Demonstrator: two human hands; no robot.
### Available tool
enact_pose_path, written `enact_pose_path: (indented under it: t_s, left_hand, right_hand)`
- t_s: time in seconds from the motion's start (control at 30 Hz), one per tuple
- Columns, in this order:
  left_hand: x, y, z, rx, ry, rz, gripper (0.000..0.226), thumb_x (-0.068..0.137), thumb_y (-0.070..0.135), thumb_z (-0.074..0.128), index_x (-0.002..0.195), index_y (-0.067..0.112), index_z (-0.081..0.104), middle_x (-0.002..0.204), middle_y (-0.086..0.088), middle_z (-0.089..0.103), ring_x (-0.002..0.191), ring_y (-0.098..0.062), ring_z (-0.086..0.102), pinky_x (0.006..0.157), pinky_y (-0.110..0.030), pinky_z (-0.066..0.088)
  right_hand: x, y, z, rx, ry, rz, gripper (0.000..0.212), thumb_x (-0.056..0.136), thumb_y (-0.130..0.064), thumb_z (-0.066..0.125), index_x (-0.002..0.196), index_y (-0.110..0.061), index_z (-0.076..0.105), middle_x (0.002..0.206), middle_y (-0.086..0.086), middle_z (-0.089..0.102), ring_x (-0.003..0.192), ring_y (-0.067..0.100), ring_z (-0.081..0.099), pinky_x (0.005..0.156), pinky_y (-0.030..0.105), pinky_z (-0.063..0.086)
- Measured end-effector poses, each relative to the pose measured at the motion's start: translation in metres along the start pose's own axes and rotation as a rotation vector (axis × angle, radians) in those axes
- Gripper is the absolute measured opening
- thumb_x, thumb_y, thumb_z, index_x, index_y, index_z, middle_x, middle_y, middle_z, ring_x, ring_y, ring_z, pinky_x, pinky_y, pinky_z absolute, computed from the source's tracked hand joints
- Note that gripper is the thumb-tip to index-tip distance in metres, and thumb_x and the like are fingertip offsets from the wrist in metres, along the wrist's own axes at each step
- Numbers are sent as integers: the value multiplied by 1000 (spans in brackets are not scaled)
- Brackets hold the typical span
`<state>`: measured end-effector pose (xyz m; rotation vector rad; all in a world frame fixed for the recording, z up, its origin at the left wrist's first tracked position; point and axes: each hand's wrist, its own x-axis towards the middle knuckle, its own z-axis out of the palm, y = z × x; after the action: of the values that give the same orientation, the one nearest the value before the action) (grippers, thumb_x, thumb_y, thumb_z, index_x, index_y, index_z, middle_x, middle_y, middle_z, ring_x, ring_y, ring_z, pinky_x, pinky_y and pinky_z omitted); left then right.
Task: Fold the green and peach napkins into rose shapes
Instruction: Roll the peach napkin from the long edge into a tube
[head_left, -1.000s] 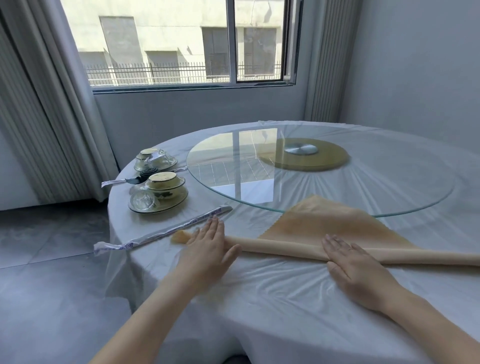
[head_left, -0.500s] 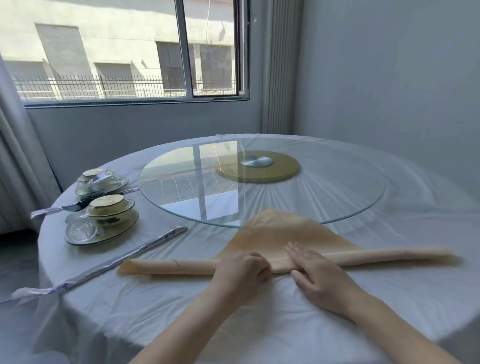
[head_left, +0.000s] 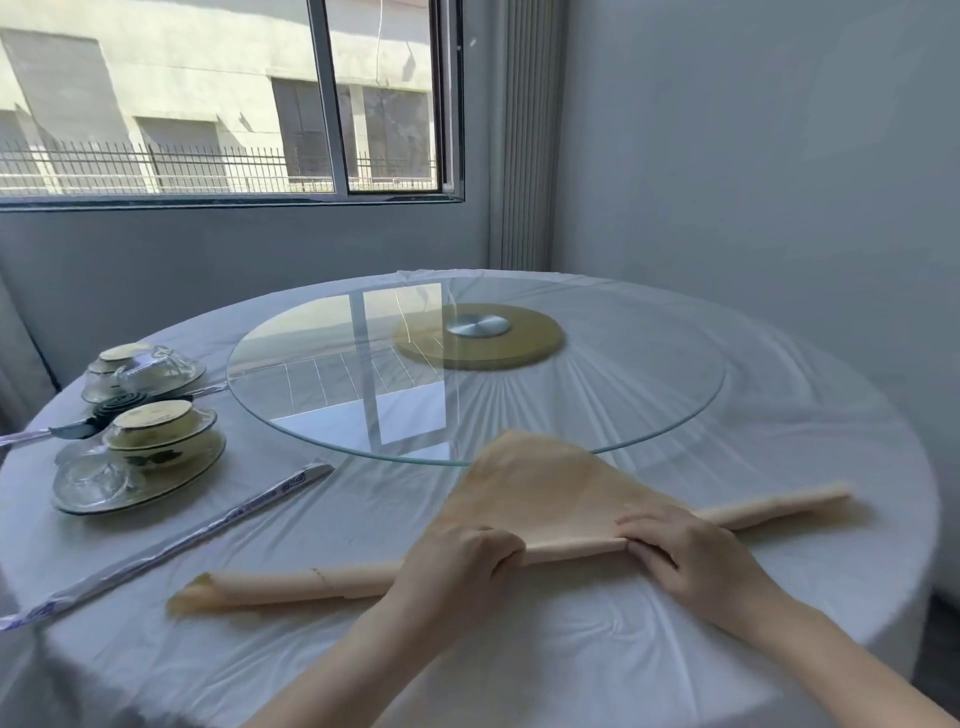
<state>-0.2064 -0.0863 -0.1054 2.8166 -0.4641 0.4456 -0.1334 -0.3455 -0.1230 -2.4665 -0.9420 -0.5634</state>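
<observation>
Drawn inward, left hand (head_left: 462, 564) and right hand (head_left: 693, 558) clamp their grip mid-roll on peach napkin (head_left: 540, 493), ends jutting outward.

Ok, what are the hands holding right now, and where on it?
Both the left hand and right hand grip the peach cloth napkin at the middle of its rolled edge.

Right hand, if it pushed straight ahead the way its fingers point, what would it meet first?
The peach napkin: the right hand grips its rolled edge, with the flat triangle just beyond. The glass turntable would come after, though depth is unclear.
</observation>
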Motion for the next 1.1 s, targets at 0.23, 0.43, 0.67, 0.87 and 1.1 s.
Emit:
enact_pose_path:
  t_s: [0.23,0.43,0.67,0.87,1.1]
  left_hand:
    - [7,0,3,-132,129,-132,15,94,32,49,102,24,59,103,6,62,93,-20,57,72,-30,38]
    - [15,-6,4,-53,121,-139,21,95,30,45,94,23,64,105,11,59,99,-12,52,75,-28,40]
    - [37,29,16,-153,18,101,48,91,37,23,103,13,62,111,-2,61,97,-21,56,81,-31,42]
    - [56,42,36,-243,-43,175,19,98,26,36,99,14,50,102,-2,53,93,-24,55,77,-31,41]
    - [50,46,46,-68,-79,160,78,83,53,10,143,9,33,150,-8,34,140,-18,28,111,-22,20]
  right_hand:
    - [12,-11,1,-101,76,78,16,75,-18,72,91,-21,70,79,-6,69,72,18,65,68,24,48]
    - [19,-14,13,-104,89,125,4,78,-19,70,81,-19,72,81,-6,64,71,19,61,67,34,52]
    - [16,-13,14,-106,-124,211,67,81,-54,16,116,-24,65,120,-8,62,115,12,54,109,31,13]
    - [18,-16,7,-162,-327,249,95,65,-57,-13,145,-27,29,152,-13,26,141,0,13,106,20,-11]
    - [10,-20,6,-187,-428,313,85,70,-59,-13,148,-35,8,157,-13,2,142,2,-7,113,26,-8]
